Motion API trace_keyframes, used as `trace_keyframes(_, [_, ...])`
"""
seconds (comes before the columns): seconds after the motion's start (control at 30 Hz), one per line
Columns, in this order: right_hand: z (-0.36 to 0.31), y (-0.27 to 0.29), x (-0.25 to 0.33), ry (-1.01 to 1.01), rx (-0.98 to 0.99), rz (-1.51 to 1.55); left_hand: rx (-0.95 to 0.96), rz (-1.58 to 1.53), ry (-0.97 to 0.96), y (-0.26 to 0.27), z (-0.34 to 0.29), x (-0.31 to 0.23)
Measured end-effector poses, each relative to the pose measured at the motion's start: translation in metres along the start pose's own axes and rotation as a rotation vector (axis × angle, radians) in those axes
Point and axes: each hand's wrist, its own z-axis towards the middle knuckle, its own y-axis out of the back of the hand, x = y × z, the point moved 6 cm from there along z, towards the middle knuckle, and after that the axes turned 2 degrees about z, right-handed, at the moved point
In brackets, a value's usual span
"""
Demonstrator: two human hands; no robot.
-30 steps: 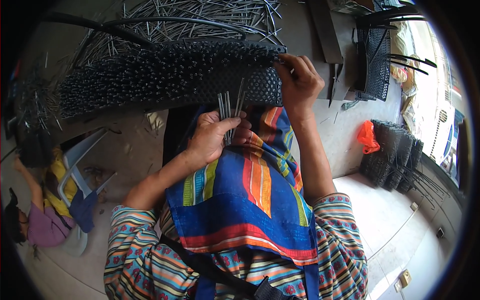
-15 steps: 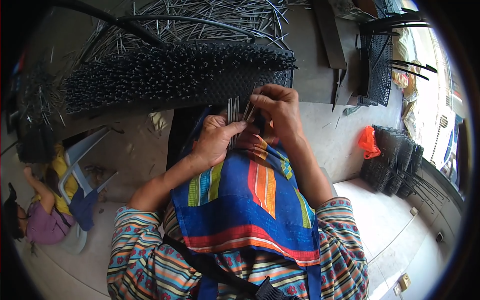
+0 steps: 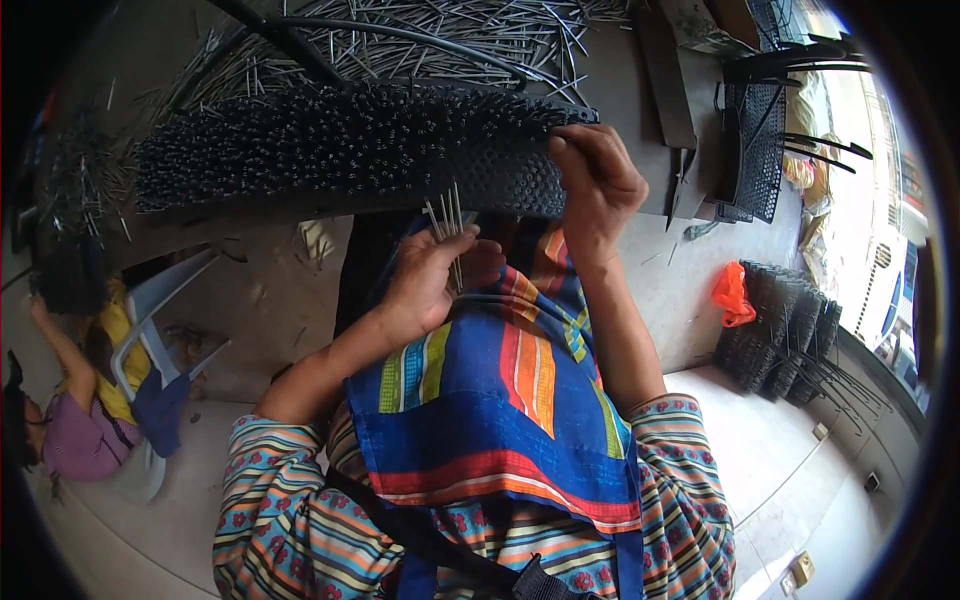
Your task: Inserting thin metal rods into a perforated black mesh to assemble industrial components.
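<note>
My left hand (image 3: 420,280) is closed round a few thin metal rods (image 3: 452,210), which stick up past the thumb. It is just in front of the near edge of a long black perforated panel (image 3: 500,182). Dense rows of upright metal pins (image 3: 290,145) fill most of that panel; bare holes show towards its right. My right hand (image 3: 602,185) is over the panel's right end, fingers pinched together. Whether anything is between those fingertips is too small to see.
Behind the panel lies a heap of loose metal rods (image 3: 440,50), crossed by a dark curved bar (image 3: 410,32). A flat metal strip (image 3: 665,85) and another perforated panel (image 3: 750,140) are at right. A person (image 3: 90,430) sits at left beside a chair (image 3: 150,330).
My right hand has moved from the rods by my left hand to the right and away, over the panel's end. The rods in my left hand are fewer and tilt left.
</note>
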Motion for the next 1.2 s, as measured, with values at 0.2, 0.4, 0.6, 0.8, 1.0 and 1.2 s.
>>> trace_keyframes(0.2, [0.000, -0.009, 0.009, 0.293, 0.056, -0.188, 0.024, 0.073, -0.063, -0.006, -0.002, 0.000])
trace_keyframes(0.4, [0.002, -0.013, 0.010, 0.351, 0.105, -0.166, 0.071, 0.002, 0.001, -0.009, 0.000, 0.004])
trace_keyframes(0.6, [0.004, -0.023, 0.016, 0.440, 0.213, -0.270, 0.095, -0.002, 0.018, -0.009, 0.004, 0.001])
trace_keyframes(0.8, [0.002, -0.030, 0.004, 0.358, 0.146, -0.352, 0.060, -0.054, 0.014, -0.015, 0.004, -0.005])
trace_keyframes(1.0, [0.007, -0.037, 0.007, 0.411, 0.223, -0.565, 0.102, -0.016, -0.004, -0.014, 0.001, -0.005])
trace_keyframes(1.2, [-0.004, -0.024, 0.004, 0.088, 0.334, -0.445, 0.236, 0.068, -0.053, -0.028, -0.009, -0.016])
